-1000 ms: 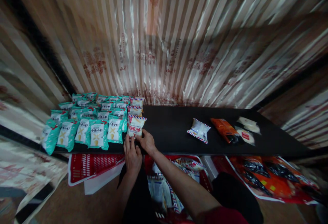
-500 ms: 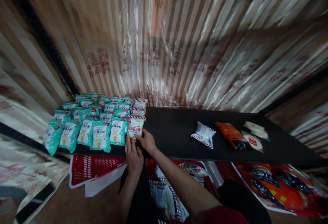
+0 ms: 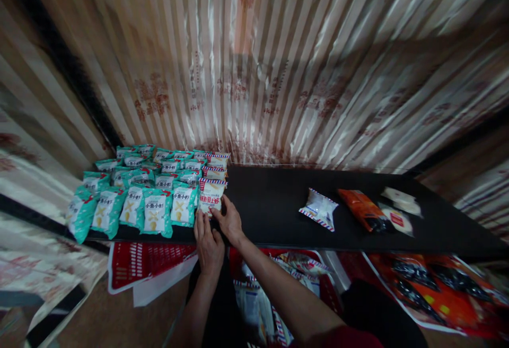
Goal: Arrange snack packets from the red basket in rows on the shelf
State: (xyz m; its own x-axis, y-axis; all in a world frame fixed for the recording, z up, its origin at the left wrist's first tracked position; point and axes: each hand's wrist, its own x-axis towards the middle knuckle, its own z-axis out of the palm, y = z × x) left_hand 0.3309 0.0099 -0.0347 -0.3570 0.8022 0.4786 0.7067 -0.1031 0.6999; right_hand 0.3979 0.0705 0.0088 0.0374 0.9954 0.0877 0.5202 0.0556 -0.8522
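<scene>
A white snack bag with red lettering and a striped top edge stands at the front of the black shelf, right of several teal snack bags. My left hand touches its lower left edge, fingers together and pointing up. Against its lower right side is my right hand, thumb in front and fingers along the edge, so the bag sits gripped between both hands. Two more striped bags show behind it.
Farther right on the shelf lie a white striped bag, an orange bag and pale packets. Below are red baskets with snack bags. A striped curtain hangs behind.
My right hand has shifted up slightly along the bag's right side. The view has moved a little, and the bag stays in about the same place.
</scene>
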